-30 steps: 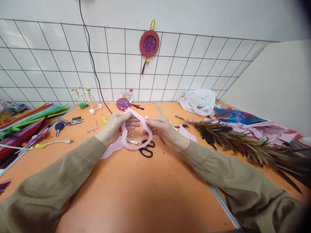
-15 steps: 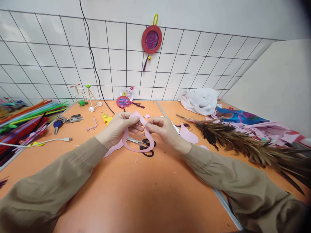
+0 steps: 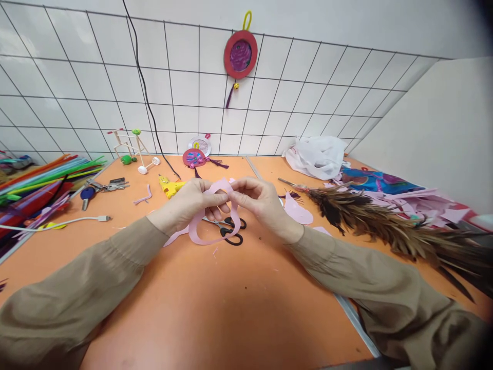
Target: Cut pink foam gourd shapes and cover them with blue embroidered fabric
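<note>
Both of my hands pinch a pink paper ring [image 3: 200, 235] just above the orange table [image 3: 215, 303]. My left hand [image 3: 188, 203] grips its upper left part, and my right hand [image 3: 260, 203] pinches the top right, the fingertips of both almost touching. The ring hangs down in a loop over black-handled scissors [image 3: 231, 231] lying on the table. A flat pink paper offcut [image 3: 173, 236] lies under my left wrist.
A yellow glue gun [image 3: 169, 186] lies behind my left hand. Keys [image 3: 96, 189], a white cable [image 3: 69, 222] and coloured pipe cleaners [image 3: 38, 182] are at the left. Brown feathers [image 3: 385, 221], pink scraps [image 3: 296, 210] and a white bag [image 3: 318, 156] are at the right.
My hands have drawn closer together at the top of the pink ring, narrowing the loop. The view has tilted down slightly.
</note>
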Tool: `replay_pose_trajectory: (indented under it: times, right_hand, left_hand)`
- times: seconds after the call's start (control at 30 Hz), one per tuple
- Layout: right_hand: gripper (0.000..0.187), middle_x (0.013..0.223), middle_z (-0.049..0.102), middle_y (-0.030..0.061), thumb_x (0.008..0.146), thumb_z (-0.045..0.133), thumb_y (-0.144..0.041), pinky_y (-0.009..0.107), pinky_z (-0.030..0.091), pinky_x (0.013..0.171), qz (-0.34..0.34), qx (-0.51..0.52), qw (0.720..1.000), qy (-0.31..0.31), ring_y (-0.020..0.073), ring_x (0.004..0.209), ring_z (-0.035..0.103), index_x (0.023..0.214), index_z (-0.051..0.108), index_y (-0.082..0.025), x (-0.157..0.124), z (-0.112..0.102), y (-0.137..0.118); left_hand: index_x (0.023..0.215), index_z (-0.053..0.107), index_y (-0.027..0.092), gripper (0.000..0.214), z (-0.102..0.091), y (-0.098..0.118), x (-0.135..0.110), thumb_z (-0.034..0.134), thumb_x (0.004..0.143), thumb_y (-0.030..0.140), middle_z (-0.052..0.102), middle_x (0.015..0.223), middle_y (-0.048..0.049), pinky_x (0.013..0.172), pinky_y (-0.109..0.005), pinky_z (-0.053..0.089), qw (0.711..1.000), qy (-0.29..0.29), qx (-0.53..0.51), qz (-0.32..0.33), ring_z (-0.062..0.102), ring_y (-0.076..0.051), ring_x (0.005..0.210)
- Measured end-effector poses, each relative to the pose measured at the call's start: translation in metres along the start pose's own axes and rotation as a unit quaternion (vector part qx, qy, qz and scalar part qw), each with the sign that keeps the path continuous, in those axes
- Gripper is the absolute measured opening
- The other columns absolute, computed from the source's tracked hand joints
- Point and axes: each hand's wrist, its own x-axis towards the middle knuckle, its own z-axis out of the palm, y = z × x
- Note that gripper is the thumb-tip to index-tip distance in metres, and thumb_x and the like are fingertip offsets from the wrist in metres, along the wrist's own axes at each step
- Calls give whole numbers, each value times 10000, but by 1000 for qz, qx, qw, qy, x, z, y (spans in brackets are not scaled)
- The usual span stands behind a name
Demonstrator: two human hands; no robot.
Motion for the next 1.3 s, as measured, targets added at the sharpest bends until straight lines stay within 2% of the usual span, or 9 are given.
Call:
replay_pose_trajectory:
  times: [0.23, 0.37, 0.53, 0.67, 0.8, 0.93, 1.07, 1.17, 1.3]
  right_hand:
    - [222, 627, 584, -20, 711, 732, -372, 294, 460, 636, 38, 32, 998, 30, 123, 606, 530, 662, 603, -198, 3, -3, 6]
    - [208, 621, 587, -19, 723, 708, -372, 282, 446, 623, 41, 46, 998, 33, 117, 603, 517, 671, 627, -188, 3, -3, 3]
    - [214, 673, 617, -12, 701, 744, -367, 285, 436, 615, 27, 44, 999, 9, 115, 612, 531, 719, 657, -172, 2, -3, -2]
    - [246, 583, 548, -38, 701, 751, -361, 268, 363, 558, 41, 47, 998, 30, 90, 550, 451, 621, 612, -175, 4, -4, 1]
    - [262, 549, 524, -49, 669, 774, -369, 254, 328, 523, 67, 97, 991, 63, 78, 521, 422, 606, 613, -172, 7, -5, 6]
    - [273, 551, 546, -42, 617, 818, -379, 245, 346, 513, 95, 137, 983, 76, 82, 517, 444, 615, 637, -175, 9, -6, 9]
    - [380, 573, 589, -7, 646, 811, -515, 252, 365, 519, 105, 149, 981, 66, 105, 535, 485, 599, 634, -183, 11, -8, 13]
    - [533, 645, 654, 47, 700, 687, -703, 265, 386, 530, 131, 169, 976, 52, 130, 565, 526, 650, 681, -173, 13, -12, 16]
    - [587, 652, 662, 56, 707, 628, -758, 281, 401, 537, 142, 173, 974, 36, 139, 564, 535, 660, 676, -175, 13, -12, 15]
  left_hand:
    - [759, 750, 91, 159, -9, -3, 3, 820, 731, 232, 781, 793, -137, 648, -243, 592, 998, -34, -21, -40, 747, -184, 699]
    - [738, 765, 76, 249, -15, -2, 5, 838, 722, 313, 781, 776, -148, 618, -229, 595, 998, -35, -22, -46, 736, -172, 652]
    - [740, 776, 108, 175, -13, 0, 3, 805, 756, 280, 786, 761, -120, 591, -207, 587, 997, -62, 21, -51, 714, -141, 602]
    - [769, 786, 117, 135, -15, 1, 3, 795, 762, 252, 793, 799, -119, 623, -207, 584, 994, -92, 32, -46, 722, -142, 645]
    - [795, 796, 131, 164, -26, 7, 3, 848, 690, 246, 799, 841, -123, 727, -259, 593, 993, -79, 48, -68, 745, -191, 776]
    - [678, 777, 132, 153, -36, 14, 2, 829, 700, 275, 766, 697, -105, 638, -253, 563, 989, -70, 113, -71, 681, -159, 637]
    - [603, 747, 141, 200, -42, 15, 3, 788, 731, 289, 743, 646, -103, 544, -234, 514, 984, -91, 136, -68, 618, -139, 558]
    - [619, 747, 144, 199, -46, 14, 3, 785, 734, 301, 741, 642, -102, 547, -236, 515, 983, -100, 138, -70, 624, -142, 553]
    - [620, 741, 143, 213, -45, 15, 4, 795, 720, 323, 724, 607, -93, 544, -246, 514, 980, -103, 148, -77, 641, -158, 552]
